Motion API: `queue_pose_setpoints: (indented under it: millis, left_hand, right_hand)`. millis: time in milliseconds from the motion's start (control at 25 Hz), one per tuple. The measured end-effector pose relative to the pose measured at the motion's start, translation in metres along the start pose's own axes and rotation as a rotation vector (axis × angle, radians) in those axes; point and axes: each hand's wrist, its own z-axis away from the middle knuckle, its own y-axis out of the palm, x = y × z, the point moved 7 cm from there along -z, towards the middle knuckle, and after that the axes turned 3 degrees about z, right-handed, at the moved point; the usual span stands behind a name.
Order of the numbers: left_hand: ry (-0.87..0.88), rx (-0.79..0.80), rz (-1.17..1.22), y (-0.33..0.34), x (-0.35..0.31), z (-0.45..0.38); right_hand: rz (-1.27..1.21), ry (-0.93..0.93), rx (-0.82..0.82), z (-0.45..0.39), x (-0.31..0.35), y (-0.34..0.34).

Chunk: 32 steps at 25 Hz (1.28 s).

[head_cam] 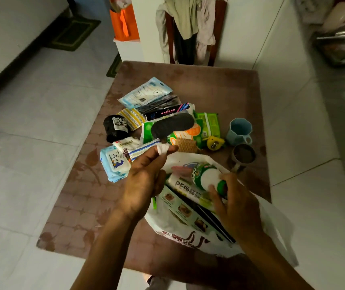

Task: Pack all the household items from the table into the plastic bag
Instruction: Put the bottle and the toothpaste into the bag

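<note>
Two hands are at the mouth of the plastic bag (188, 237), and I take that bag as my landmark. My right hand (236, 204) is wrapped around a green-and-white bottle (206, 176), fingers closed on its green cap end, holding it over the bag's opening just above a long box of cling film (190, 197) that already lies inside. My left hand (144, 181) sits at the bag's left rim with fingers loosely curled, one fingertip bandaged in white; whether it pinches the rim I cannot tell. I judge the step in hand to be lowering the bottle in, early in the packing, since most goods remain beyond the bag. Next I need to let the bottle settle beside the box, then reach past the bag's far edge for the closest pack. Beyond the bag's left side lies a blue wet-wipes pack (115, 166); farther off a black roll (116, 128), green packets (207, 124) under a dark insole (172, 125), and a blue pouch (144, 93). Beyond its right side stand a blue cup (239, 130) and a metal mug (243, 156). Only "PE" reads clearly on the box; other lettering is too blurred.
</note>
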Motion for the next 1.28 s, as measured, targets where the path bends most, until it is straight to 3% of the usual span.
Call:
queue_pose_setpoints:
  millis: [120,280,440,640,800,840,920,1000,1160,1200,1280]
  left_hand:
    - [-0.03,0.086,0.05,0.0,0.008,0.011]
    - [0.006,0.139,0.047,0.004,0.007,0.014]
    - [0.015,0.127,0.062,-0.004,0.01,0.008]
    - [0.046,0.107,0.008,0.006,0.013,0.007]
    - [0.071,0.113,-0.049,0.015,0.013,0.004]
    - [0.071,0.115,-0.063,0.015,0.012,0.005]
    - [0.061,0.117,-0.092,0.013,0.014,0.005]
    - [0.054,0.12,-0.125,0.01,0.018,0.003]
    - [0.041,0.129,-0.106,0.018,0.019,-0.004]
    - [0.026,0.115,-0.087,0.02,0.019,-0.005]
    - [0.005,0.07,-0.098,0.019,0.018,-0.004]
  right_hand:
    - [-0.014,0.051,0.068,-0.012,-0.024,0.043]
    - [-0.454,0.374,0.215,-0.005,-0.075,0.083]
    - [0.105,0.365,0.516,0.003,-0.121,0.102]
    - [-0.165,0.242,0.719,0.015,-0.104,0.118]
    - [0.086,0.159,0.855,0.023,-0.106,0.138]
    - [0.135,0.176,0.823,0.022,-0.102,0.132]
    - [0.126,0.127,0.591,0.011,-0.076,0.099]
    - [-0.045,0.085,0.368,-0.007,-0.044,0.049]
    - [-0.183,0.227,-0.006,-0.063,-0.056,-0.015]
    - [-0.114,0.276,-0.036,-0.08,-0.079,-0.015]
    - [0.106,0.385,0.163,-0.096,-0.134,0.017]
